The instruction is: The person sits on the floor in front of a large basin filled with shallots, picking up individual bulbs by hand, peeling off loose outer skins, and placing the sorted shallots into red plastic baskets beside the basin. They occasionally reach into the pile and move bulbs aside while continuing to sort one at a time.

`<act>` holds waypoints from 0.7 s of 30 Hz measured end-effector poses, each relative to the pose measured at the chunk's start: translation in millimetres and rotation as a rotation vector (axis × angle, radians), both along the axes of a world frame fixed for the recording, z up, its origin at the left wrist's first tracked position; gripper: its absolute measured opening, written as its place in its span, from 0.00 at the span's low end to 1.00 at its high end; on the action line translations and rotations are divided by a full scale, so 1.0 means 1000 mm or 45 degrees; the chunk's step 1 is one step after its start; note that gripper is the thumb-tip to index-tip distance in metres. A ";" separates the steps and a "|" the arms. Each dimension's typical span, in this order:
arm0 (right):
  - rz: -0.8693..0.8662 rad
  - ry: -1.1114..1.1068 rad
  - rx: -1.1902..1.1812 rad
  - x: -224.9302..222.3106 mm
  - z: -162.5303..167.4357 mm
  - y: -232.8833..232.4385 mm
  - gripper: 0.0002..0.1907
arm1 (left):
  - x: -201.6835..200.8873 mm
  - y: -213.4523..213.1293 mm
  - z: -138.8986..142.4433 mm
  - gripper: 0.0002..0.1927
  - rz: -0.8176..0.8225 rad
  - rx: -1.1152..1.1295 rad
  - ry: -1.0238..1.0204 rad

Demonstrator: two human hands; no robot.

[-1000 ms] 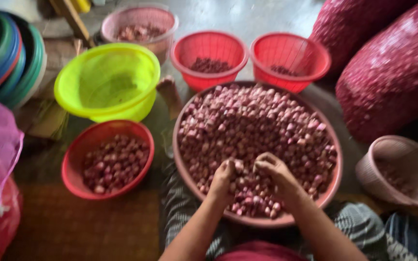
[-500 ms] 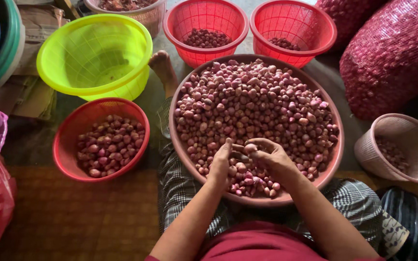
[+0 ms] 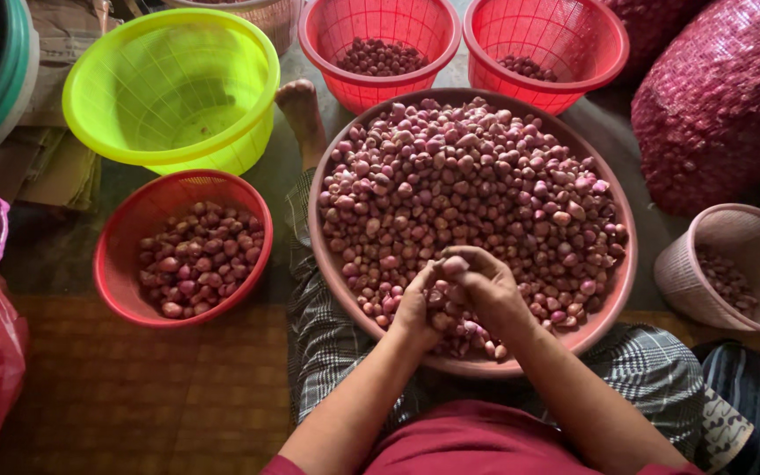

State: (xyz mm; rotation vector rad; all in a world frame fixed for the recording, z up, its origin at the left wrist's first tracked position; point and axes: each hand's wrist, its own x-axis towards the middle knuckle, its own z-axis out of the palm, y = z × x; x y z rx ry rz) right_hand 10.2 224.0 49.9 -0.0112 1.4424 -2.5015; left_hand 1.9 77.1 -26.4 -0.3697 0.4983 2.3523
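Both your hands meet over the near rim of the big pink basin (image 3: 613, 303), which sits on your lap. Your left hand (image 3: 415, 308) and right hand (image 3: 485, 286) are pressed together, fingers curled around a single shallot (image 3: 455, 264) pinched between the fingertips. It sits at the top of the grip, above the heap. Can't tell its long axis; too much is covered. Both hands are equally near, the right wrapping more from the far side.

The shallot heap (image 3: 477, 185) fills the basin and spreads away from your hands.

Around the basin:
- small red basket (image 3: 116, 264) to your left, part-filled with shallots
- lime green basket (image 3: 248, 70) beyond it, looks empty
- two red mesh baskets (image 3: 327, 44) at the far side, few shallots in each
- pale pink basket (image 3: 688, 290) on your right, a few inside
- red net sacks (image 3: 723, 97) far right

Everything stands on the floor, with a woven mat (image 3: 134, 396) near left.
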 end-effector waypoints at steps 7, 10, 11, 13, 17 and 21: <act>0.112 -0.063 -0.456 -0.010 0.017 0.010 0.23 | 0.001 -0.003 0.006 0.17 0.038 0.071 -0.045; 0.196 -0.066 -0.517 -0.009 0.025 0.009 0.23 | 0.003 -0.007 0.018 0.20 0.023 0.057 -0.052; 0.157 -0.101 -0.474 -0.009 0.027 0.009 0.23 | 0.003 -0.008 0.022 0.20 0.014 0.028 -0.082; 0.083 -0.168 -0.384 -0.009 0.029 0.009 0.23 | 0.003 -0.010 0.028 0.20 0.012 0.067 -0.053; 0.035 -0.210 -0.377 -0.012 0.022 0.012 0.21 | 0.002 -0.012 0.029 0.20 0.033 0.154 0.015; 0.060 -0.137 -0.328 -0.015 0.002 0.020 0.18 | 0.000 -0.012 0.018 0.18 0.069 0.080 -0.044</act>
